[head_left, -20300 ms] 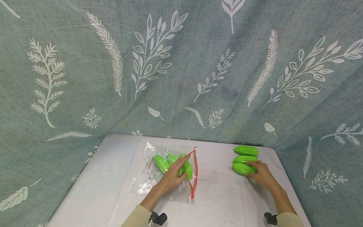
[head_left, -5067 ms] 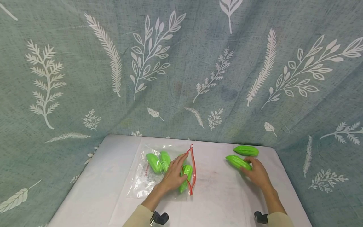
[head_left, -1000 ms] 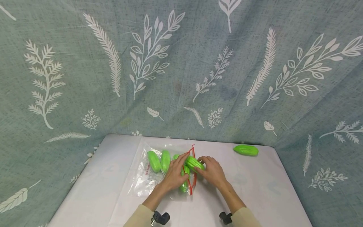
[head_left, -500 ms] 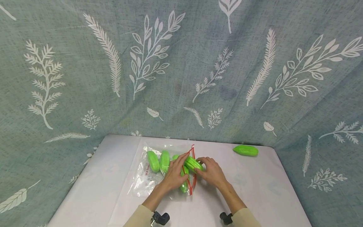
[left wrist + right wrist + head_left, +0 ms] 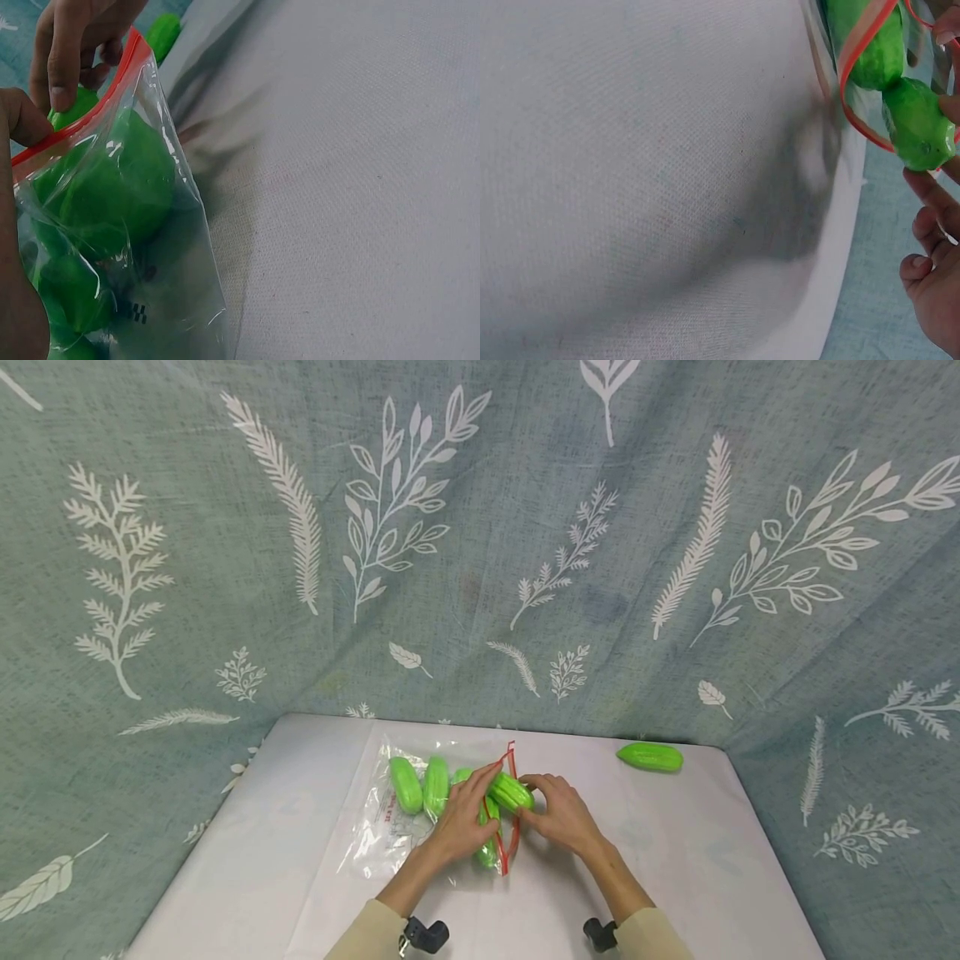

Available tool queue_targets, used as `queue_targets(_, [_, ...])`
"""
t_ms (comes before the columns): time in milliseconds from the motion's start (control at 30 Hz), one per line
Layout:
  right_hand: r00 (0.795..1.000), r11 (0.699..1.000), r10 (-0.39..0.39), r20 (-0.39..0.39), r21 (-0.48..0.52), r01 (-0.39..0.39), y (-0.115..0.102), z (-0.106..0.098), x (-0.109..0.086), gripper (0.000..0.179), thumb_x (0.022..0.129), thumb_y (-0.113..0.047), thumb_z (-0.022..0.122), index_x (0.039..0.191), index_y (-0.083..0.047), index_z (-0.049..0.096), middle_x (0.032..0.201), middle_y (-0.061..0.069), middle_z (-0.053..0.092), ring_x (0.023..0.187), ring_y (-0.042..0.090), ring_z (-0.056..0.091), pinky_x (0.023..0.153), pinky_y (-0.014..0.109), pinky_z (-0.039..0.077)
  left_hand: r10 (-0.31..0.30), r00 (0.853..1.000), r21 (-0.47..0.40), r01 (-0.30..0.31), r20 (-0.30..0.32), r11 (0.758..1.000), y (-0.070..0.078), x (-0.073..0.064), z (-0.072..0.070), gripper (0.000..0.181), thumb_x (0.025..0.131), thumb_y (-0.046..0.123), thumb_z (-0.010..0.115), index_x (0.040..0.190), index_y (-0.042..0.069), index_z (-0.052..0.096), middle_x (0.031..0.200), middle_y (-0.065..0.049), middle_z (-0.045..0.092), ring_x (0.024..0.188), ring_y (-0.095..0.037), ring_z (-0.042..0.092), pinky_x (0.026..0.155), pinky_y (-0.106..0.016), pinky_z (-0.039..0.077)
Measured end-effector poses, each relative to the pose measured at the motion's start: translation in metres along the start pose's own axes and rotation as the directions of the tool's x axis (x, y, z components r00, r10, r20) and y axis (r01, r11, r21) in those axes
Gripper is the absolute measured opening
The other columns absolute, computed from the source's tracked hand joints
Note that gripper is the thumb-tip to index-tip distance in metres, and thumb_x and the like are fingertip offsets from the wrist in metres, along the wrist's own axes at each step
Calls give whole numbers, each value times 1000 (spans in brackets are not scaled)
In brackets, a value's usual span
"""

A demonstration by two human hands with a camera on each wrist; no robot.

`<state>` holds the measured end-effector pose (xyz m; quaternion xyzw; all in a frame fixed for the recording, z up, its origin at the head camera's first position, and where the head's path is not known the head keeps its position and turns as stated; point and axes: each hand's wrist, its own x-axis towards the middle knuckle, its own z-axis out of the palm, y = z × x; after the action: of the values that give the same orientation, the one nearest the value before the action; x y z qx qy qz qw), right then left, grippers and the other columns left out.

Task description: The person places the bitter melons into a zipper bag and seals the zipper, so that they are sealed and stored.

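Note:
My right hand (image 5: 558, 810) holds a green ridged gourd (image 5: 512, 793) by its near end, with the other end inside the mouth of a clear zip bag (image 5: 371, 852). In the right wrist view that gourd (image 5: 919, 124) meets another gourd (image 5: 877, 56) within the red zip strip (image 5: 847, 82). My left hand (image 5: 461, 822) lies over the bag and holds the upper edge of its mouth, thumb and fingers spread along the red strip (image 5: 97, 109). Several gourds lie in the bag, among them one at the far left (image 5: 406, 785); my left hand partly hides others.
One more gourd (image 5: 650, 757) lies alone at the back right of the white-covered table (image 5: 645, 877). A grey-green curtain with white leaf prints (image 5: 480, 568) hangs behind and on both sides of the table.
Of three gourds at the right 20 seconds ago, one stays there. The right hand has carried a gourd left into the bag's mouth, nudging it slightly deeper. The left hand stays at the bag.

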<state>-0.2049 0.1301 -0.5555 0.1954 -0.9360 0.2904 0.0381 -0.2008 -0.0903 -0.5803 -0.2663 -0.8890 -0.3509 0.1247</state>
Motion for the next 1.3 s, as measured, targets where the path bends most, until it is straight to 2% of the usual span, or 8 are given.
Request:
queue_targets(167, [1000, 1000, 8, 1, 7, -8, 0, -1, 2, 51, 87, -40, 74, 132, -17, 64, 122, -1, 68, 113, 22, 60, 98, 50, 49, -6, 1000, 1, 6, 12, 1000, 0, 0, 0, 93, 74, 20, 66, 159, 14, 29, 159, 0, 37, 143, -19, 41, 112, -48, 35])
queue_targets(533, [999, 998, 39, 8, 49, -39, 4, 0, 6, 47, 87, -41, 75, 128, -18, 66, 122, -3, 68, 111, 25, 62, 93, 46, 51, -33, 999, 18, 33, 43, 999, -1, 2, 0, 96, 75, 20, 67, 161, 20, 25, 160, 4, 33, 145, -14, 37, 115, -43, 33])
queue_targets(800, [999, 998, 36, -3, 47, -36, 3, 3, 6, 46, 87, -40, 76, 127, -19, 67, 119, -4, 69, 112, 26, 62, 95, 48, 50, -5, 1000, -6, 5, 21, 1000, 1, -1, 0, 94, 74, 18, 67, 159, 16, 29, 159, 2, 36, 142, -18, 41, 111, -47, 36])
queue_targets(900, [1000, 999, 22, -11, 36, -21, 3, 3, 7, 44, 87, -41, 76, 125, -20, 67, 111, -1, 68, 105, 26, 63, 90, 46, 50, 3, 1000, -9, -3, 13, 1000, 1, -1, 0, 94, 73, 18, 67, 159, 15, 30, 159, 0, 37, 142, -20, 42, 110, -48, 37])
queue_targets(1033, [1000, 1000, 23, -10, 8, -23, 2, 2, 8, 45, 87, -43, 75, 126, -22, 67, 97, 2, 64, 84, 20, 59, 71, 35, 47, -8, 1000, -5, 8, 16, 1000, 2, -1, 0, 94, 74, 19, 68, 160, 16, 29, 159, 0, 36, 143, -21, 41, 112, -49, 35])
queue_targets(1167, [999, 999, 44, 2, 0, -44, 1, 2, 10, 46, 89, -44, 74, 129, -24, 65, 83, -7, 61, 66, 9, 51, 57, 26, 43, -13, 1000, 7, 13, 18, 1000, 2, -2, 1, 95, 75, 19, 69, 160, 18, 27, 160, -1, 35, 143, -22, 40, 114, -49, 34])
queue_targets(1300, [999, 999, 50, 14, 5, -50, -1, 1, 11, 45, 89, -43, 73, 129, -24, 64, 76, -13, 58, 62, 6, 49, 55, 25, 41, -10, 1000, 2, 10, 18, 1000, 2, -2, 1, 95, 75, 18, 70, 160, 17, 28, 159, -3, 36, 143, -23, 40, 114, -50, 33])
